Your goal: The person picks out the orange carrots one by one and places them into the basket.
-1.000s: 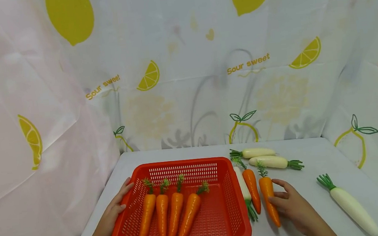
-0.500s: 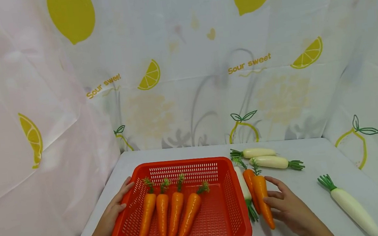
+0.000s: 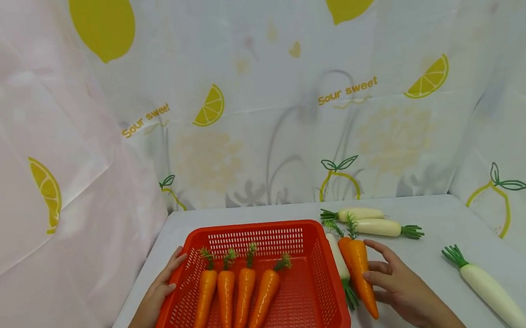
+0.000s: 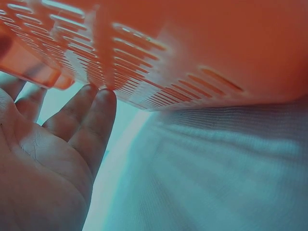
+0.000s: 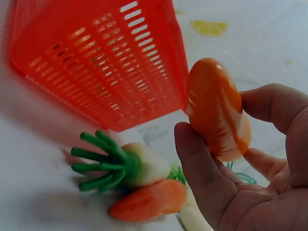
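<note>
My left hand (image 3: 154,298) holds the left rim of a red plastic basket (image 3: 329,269), its fingertips against the slotted wall (image 4: 134,62). Several orange carrots (image 3: 245,299) with leafy green tops lie side by side inside the basket. My right hand (image 3: 401,286) pinches another carrot (image 3: 361,276) between thumb and fingers, just outside the basket's right side. In the right wrist view that carrot (image 5: 214,108) is held apart from the table. Below and behind it lie a second carrot (image 3: 344,246) and a white radish (image 3: 336,255) along the basket wall.
Two white radishes, one at the back (image 3: 359,213) and one just nearer (image 3: 377,227), lie behind the held carrot. A single radish (image 3: 493,289) lies at the far right of the white table (image 3: 441,214). Lemon-printed cloth (image 3: 269,131) encloses the back and sides.
My right hand has moved left with the carrot, bringing it over the second carrot beside the basket. The left hand and the basket have stayed in place.
</note>
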`<action>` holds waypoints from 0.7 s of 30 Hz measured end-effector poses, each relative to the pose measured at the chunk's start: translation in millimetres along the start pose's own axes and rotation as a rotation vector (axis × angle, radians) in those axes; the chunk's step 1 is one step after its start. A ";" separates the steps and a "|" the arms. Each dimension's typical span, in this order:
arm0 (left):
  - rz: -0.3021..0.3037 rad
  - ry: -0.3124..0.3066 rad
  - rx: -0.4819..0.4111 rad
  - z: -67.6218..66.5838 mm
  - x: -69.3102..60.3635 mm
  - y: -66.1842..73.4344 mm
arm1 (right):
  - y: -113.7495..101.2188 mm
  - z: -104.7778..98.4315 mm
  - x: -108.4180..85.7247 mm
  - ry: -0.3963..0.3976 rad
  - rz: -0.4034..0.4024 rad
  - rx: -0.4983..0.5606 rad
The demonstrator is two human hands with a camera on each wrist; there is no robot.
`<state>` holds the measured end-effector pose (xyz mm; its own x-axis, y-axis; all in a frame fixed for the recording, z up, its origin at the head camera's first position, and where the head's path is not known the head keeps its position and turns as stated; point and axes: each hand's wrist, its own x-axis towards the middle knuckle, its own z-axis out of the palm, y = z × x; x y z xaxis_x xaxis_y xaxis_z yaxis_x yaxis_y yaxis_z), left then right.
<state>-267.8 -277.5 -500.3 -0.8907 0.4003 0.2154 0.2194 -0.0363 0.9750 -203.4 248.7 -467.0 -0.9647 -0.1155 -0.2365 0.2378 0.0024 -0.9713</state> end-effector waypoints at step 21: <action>-0.010 -0.002 -0.012 0.0 -0.3 0.6 | -32.9 22.7 -0.4 -0.085 -0.104 0.019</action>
<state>-267.4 -277.7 -499.7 -0.8922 0.4024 0.2050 0.2053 -0.0430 0.9778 -208.3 226.2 -434.4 -0.9716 -0.1974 -0.1306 0.1397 -0.0329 -0.9896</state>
